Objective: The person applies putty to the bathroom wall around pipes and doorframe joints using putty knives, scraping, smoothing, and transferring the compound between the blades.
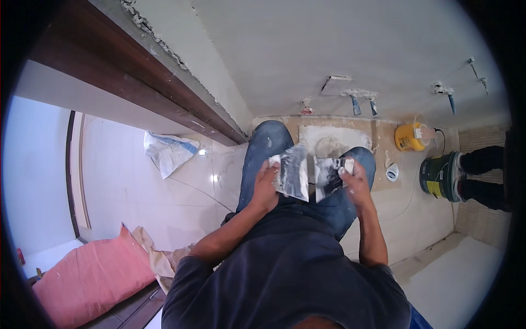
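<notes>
My left hand grips a flat putty blade, its greyish face streaked with white paste. In my right hand is a second, darker flat putty blade, also smeared with white. The two blades are held close together above my thighs, with a narrow gap between their edges. Whitish dust marks the fingers of my right hand. My thumbs lie on the blades; most of the other fingers are hidden behind them.
Ahead, a white-smeared board lies by the wall. A yellow bucket, white lid and green bucket stand right; a person's legs are on the green one. Left are a plastic sack, cable and pink sack.
</notes>
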{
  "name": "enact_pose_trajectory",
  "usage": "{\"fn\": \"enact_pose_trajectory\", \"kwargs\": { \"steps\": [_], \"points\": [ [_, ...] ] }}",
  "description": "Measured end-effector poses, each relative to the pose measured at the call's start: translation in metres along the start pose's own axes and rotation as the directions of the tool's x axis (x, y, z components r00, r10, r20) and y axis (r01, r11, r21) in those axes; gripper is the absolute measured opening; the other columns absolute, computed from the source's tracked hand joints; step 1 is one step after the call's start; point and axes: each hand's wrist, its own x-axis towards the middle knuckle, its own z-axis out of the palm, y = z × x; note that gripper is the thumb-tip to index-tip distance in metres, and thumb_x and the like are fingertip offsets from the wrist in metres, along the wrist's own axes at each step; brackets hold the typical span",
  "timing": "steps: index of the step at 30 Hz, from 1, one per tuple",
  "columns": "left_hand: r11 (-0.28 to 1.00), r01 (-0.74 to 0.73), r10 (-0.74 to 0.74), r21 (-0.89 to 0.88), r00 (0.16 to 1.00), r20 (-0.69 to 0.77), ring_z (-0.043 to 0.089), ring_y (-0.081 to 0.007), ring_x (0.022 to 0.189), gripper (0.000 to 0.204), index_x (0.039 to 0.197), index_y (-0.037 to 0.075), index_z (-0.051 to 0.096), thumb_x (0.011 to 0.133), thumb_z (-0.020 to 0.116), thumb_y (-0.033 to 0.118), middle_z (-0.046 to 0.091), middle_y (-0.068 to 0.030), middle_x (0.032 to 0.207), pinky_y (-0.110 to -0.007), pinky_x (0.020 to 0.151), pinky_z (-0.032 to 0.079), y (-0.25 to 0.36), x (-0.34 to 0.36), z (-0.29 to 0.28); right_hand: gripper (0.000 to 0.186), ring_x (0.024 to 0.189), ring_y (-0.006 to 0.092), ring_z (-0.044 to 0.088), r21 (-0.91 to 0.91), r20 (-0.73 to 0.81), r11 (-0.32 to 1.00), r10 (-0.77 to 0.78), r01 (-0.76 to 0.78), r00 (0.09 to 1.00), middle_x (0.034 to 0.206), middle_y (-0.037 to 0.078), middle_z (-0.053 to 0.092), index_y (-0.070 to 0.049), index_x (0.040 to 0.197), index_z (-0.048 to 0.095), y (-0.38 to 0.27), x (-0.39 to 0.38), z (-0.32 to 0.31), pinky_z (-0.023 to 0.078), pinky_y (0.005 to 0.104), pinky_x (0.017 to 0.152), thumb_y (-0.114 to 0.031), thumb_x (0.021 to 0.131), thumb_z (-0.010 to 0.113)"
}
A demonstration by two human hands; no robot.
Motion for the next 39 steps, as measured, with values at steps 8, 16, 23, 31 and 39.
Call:
{"fn": "enact_pose_trajectory", "kwargs": {
  "steps": [8,16,23,31,39],
  "points": [
    [0.995,0.083,-0.089,0.055,0.989,0.119,0.068,-0.0132,0.08,0.023,0.123,0.007,0.051,0.105,0.049,0.022,0.066,-0.004,0.101,-0.03,0.062,0.056,0.018,0.0,0.037,0.045,0.109,0.0189,0.064,0.057,0.232,0.969,0.222,-0.242,0.947,0.12,0.007,0.067,0.001,0.13,0.057,0.026,0.024,-0.035,0.048,0.034,0.098,-0.015,0.09,0.069],
    [0.993,-0.053,0.041,0.108,0.993,0.114,0.068,-0.0196,0.106,0.03,0.13,0.005,0.052,0.102,0.051,0.017,0.066,-0.0078,0.115,-0.036,0.089,0.056,0.062,0.012,0.019,0.045,0.107,0.0259,0.068,0.687,0.084,0.713,0.114,-0.141,0.99,0.121,0.009,0.067,-0.011,0.141,0.047,0.013,0.029,-0.003,0.058,0.0453,0.087,-0.025,0.1,0.06],
    [0.781,-0.309,0.227,0.543,0.95,0.213,0.061,-0.0099,0.095,0.024,0.12,0.003,0.059,0.102,0.052,0.016,0.065,-0.0028,0.107,-0.026,0.083,0.049,0.109,0.018,0.043,0.034,0.117,0.0267,0.063,-0.382,0.048,0.822,-0.438,0.422,0.898,0.122,0.015,0.068,0.001,0.126,0.064,-0.016,0.034,0.029,0.047,0.0349,0.101,-0.023,0.103,0.056],
    [0.857,-0.249,0.142,0.45,0.955,0.259,0.064,-0.0169,0.099,0.027,0.122,-0.001,0.059,0.102,0.051,0.016,0.067,-0.0086,0.11,-0.032,0.091,0.05,0.13,0.033,0.069,0.036,0.118,0.0325,0.064,-0.314,-0.001,0.907,-0.297,0.281,0.955,0.13,0.015,0.064,0.003,0.133,0.056,-0.034,0.035,0.043,0.051,0.0407,0.099,-0.02,0.106,0.05],
    [0.997,0.039,-0.029,-0.073,0.991,0.133,0.068,-0.0306,0.105,0.041,0.13,-0.001,0.057,0.102,0.044,0.026,0.068,-0.0172,0.118,-0.042,0.094,0.055,0.065,0.047,0.048,0.05,0.127,0.0273,0.056,0.709,-0.299,0.667,-0.011,0.23,0.954,0.136,0.012,0.059,-0.005,0.14,0.047,-0.003,0.083,0.082,0.044,0.044,0.109,-0.042,0.107,0.043]
  ]
}}
